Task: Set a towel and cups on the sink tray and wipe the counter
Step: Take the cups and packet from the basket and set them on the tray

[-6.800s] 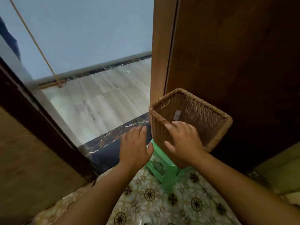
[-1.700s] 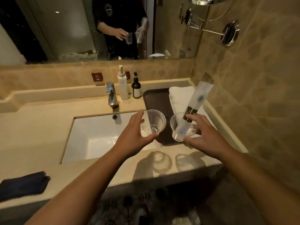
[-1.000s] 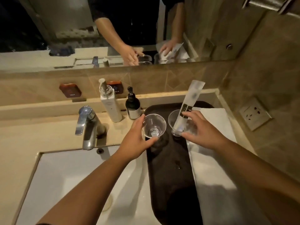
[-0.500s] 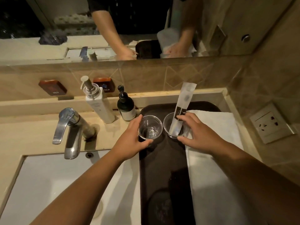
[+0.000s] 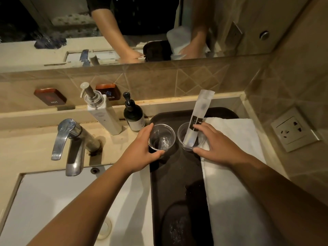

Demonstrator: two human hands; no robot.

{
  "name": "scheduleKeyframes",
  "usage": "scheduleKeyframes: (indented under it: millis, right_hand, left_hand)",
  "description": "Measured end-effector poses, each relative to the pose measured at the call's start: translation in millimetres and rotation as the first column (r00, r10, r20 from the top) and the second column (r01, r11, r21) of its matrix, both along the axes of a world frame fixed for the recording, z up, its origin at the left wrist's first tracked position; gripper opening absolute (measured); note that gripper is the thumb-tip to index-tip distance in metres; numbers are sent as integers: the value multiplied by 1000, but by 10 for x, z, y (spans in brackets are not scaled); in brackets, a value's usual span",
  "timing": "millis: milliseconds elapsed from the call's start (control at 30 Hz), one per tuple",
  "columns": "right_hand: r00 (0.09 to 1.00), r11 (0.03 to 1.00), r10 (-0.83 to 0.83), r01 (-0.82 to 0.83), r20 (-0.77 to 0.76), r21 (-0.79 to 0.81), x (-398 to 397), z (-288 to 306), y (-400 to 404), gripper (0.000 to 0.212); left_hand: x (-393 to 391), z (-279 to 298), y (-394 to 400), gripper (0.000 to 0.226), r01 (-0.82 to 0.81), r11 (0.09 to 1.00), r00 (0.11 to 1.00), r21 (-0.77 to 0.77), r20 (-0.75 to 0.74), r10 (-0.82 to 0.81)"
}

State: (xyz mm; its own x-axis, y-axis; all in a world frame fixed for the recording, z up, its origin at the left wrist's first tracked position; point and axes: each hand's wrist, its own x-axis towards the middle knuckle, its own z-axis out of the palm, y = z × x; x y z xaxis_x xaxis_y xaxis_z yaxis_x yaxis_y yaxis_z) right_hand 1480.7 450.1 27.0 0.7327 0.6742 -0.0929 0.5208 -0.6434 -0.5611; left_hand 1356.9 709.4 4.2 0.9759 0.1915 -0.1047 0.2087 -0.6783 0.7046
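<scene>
At the far left the chrome faucet (image 5: 71,146) leans over the white basin (image 5: 58,201), with bare beige counter (image 5: 26,144) behind it. Against the back ledge stand a white pump bottle (image 5: 103,114) and, just beside it, a dark pump bottle (image 5: 134,116); the dark one sits close to the tray's left far corner, leaving little room there. The dark tray (image 5: 177,174) runs from the back ledge toward the camera, its near end cut off by the frame, and its middle strip is bare.

The left hand (image 5: 140,155) curls around the left cup (image 5: 161,137), thumb on the near side and fingers wrapped on the far left side, gripping it at the tray's far left corner. Whether its base touches the tray is hard to tell. Just beside it, the right hand (image 5: 216,142) holds the right cup (image 5: 191,136) with spread fingers around its right side; a long sealed packet (image 5: 198,118) stands tilted in this cup, one fingertip on it. The cup's right edge is hidden by the fingers.

The white towel (image 5: 236,192) lies folded along the tray's right side, partly covered by the right forearm. A wall socket (image 5: 292,129) sits on the right wall.
</scene>
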Motion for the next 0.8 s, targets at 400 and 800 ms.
scheduleKeyframes:
  millis: [400, 800]
  right_hand:
    - [883, 828, -323, 438, -341, 349, 60, 227, 17, 50]
    - [785, 761, -339, 553, -519, 339, 379, 409, 432, 12]
  left_hand:
    - [-33, 46, 35, 105, -3, 1000, 1000, -30, 3, 3]
    - [-65, 145, -41, 95, -42, 999, 999, -24, -6, 42]
